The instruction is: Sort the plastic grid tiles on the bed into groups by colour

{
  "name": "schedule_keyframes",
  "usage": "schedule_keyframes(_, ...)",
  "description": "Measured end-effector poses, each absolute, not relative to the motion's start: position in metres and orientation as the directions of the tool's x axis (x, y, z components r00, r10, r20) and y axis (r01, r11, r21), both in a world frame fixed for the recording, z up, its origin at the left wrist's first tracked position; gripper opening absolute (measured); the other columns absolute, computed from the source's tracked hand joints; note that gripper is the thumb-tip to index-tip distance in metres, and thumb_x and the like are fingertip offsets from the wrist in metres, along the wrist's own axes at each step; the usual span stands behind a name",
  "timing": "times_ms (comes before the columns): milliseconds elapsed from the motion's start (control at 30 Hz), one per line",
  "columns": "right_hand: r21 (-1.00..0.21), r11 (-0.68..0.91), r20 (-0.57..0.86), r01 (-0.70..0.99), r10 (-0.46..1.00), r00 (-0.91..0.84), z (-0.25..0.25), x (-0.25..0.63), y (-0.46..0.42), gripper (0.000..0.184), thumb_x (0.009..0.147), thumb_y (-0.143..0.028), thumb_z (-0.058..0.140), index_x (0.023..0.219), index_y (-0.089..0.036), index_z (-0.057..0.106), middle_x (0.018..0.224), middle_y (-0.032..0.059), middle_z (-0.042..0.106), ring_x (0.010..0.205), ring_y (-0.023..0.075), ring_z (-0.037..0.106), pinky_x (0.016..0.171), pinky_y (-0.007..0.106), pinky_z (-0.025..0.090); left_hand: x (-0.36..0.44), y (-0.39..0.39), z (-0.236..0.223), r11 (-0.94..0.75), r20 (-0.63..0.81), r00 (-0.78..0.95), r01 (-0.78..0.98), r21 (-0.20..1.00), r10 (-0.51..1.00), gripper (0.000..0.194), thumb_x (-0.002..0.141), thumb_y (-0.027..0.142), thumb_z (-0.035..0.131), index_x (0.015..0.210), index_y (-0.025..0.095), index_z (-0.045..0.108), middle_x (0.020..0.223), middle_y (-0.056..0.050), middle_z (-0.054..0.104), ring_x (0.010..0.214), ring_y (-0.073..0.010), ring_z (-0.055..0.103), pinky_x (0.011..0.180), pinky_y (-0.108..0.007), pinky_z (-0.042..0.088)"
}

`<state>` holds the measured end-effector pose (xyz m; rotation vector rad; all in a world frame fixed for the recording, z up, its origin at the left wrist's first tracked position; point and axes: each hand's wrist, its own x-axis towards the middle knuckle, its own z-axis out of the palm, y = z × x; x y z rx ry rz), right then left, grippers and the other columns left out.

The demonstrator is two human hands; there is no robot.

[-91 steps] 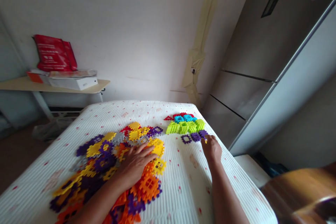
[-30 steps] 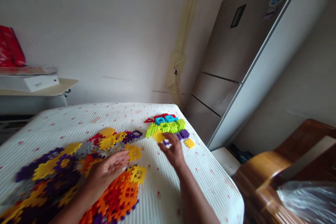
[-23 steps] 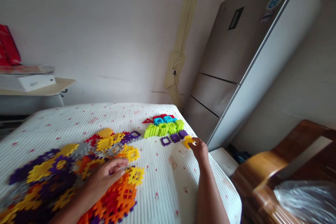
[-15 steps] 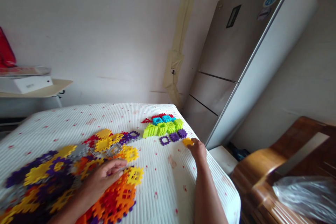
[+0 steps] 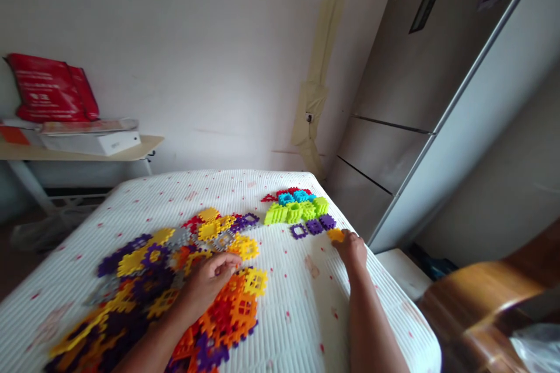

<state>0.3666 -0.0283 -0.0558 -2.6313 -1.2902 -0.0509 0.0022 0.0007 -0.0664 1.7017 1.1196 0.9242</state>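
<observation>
My right hand [image 5: 352, 248] is at the right side of the bed, its fingers closed on a yellow interlocking plastic tile [image 5: 335, 235] resting on the cover. Left of that tile lies a short row of purple tiles [image 5: 314, 227]. Lime-green tiles [image 5: 294, 211] stand in stacks behind them, with blue tiles [image 5: 301, 196] and red tiles further back. Over a large mixed heap of notched tiles [image 5: 144, 271], my left hand [image 5: 214, 277] hovers with curled fingers, thumb close to the fingertips. Whatever may be between those fingers is hidden. A yellow window tile [image 5: 255, 282] lies just right of it.
The tiles lie on a white ribbed, red-dotted bedcover [image 5: 301, 309]. A tall grey fridge [image 5: 394, 87] stands beyond the right edge, with a wooden chair [image 5: 485, 291] nearer. At the left, a small table [image 5: 151, 143] bears a white box and a red bag [image 5: 48, 90].
The view has swung left, bringing the red bag and side table further in. My left hand's fingers are more curled; my right hand stays at the yellow tile.
</observation>
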Motion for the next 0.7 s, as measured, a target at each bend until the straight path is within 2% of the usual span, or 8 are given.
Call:
schedule_keyframes(133,-0.168,-0.605,0.127,0.778,0.770,0.626,-0.056,0.366,-0.027,0.044,0.078,-0.032,0.055,0.120,-0.018,0.057,0.113,0.0109,0.062,0.103,0.0271,0.055,0.078,0.034,0.045,0.004,0.000,-0.055,-0.356,0.227,0.311,0.465,0.811,0.923,0.022,0.078,0.028,0.047,0.086,0.020,0.066,0.089,-0.005,0.072,0.086,-0.0201,0.066,0.080,-0.031,0.049)
schedule_keyframes(200,-0.170,-0.599,0.129,0.783,0.774,0.620,-0.056,0.365,-0.027,0.045,0.078,-0.032,0.055,0.120,-0.018,0.056,0.113,0.0106,0.061,0.103,0.0273,0.055,0.078,0.034,0.044,0.009,0.001,-0.047,-0.445,0.275,0.358,0.601,0.663,0.892,0.024,0.079,0.021,0.044,0.089,0.020,0.066,0.095,-0.005,0.070,0.092,-0.0188,0.064,0.086,-0.029,0.047)
schedule_keyframes(300,-0.184,-0.587,0.147,0.789,0.777,0.612,-0.057,0.366,-0.029,0.049,0.077,-0.033,0.057,0.123,-0.017,0.054,0.113,0.0110,0.061,0.103,0.0281,0.055,0.078,0.035,0.044,0.019,0.007,-0.035,-0.520,0.260,0.450,0.759,0.392,0.854,0.031,0.076,0.013,0.045,0.101,0.019,0.064,0.108,-0.007,0.067,0.105,-0.0186,0.057,0.096,-0.030,0.039)
schedule_keyframes(367,-0.204,-0.577,0.194,0.791,0.768,0.610,-0.058,0.367,-0.030,0.051,0.076,-0.034,0.058,0.123,-0.015,0.053,0.112,0.0123,0.061,0.101,0.0284,0.055,0.078,0.035,0.044,0.027,0.012,-0.030,-0.522,0.219,0.475,0.800,0.296,0.852,0.036,0.072,0.010,0.049,0.104,0.019,0.062,0.110,-0.008,0.065,0.108,-0.0203,0.055,0.097,-0.032,0.037)
schedule_keyframes(533,-0.274,-0.451,0.453,0.849,0.718,0.528,-0.058,0.369,-0.027,0.039,0.080,-0.028,0.053,0.115,-0.012,0.059,0.111,0.0137,0.061,0.102,0.0262,0.054,0.082,0.033,0.041,0.041,0.025,-0.034,-0.485,0.145,0.463,0.846,0.220,0.874,0.031,0.063,0.007,0.053,0.091,0.017,0.064,0.093,-0.012,0.067,0.096,-0.0270,0.058,0.086,-0.039,0.042)
schedule_keyframes(700,-0.278,-0.197,0.646,0.940,0.686,0.335,-0.057,0.355,-0.017,0.026,0.082,-0.022,0.049,0.098,-0.013,0.066,0.099,0.0116,0.066,0.092,0.0238,0.056,0.083,0.034,0.041,0.043,0.027,-0.039,-0.466,0.138,0.445,0.858,0.218,0.885,0.031,0.066,0.006,0.049,0.090,0.017,0.063,0.094,-0.013,0.065,0.098,-0.0273,0.055,0.087,-0.041,0.039)
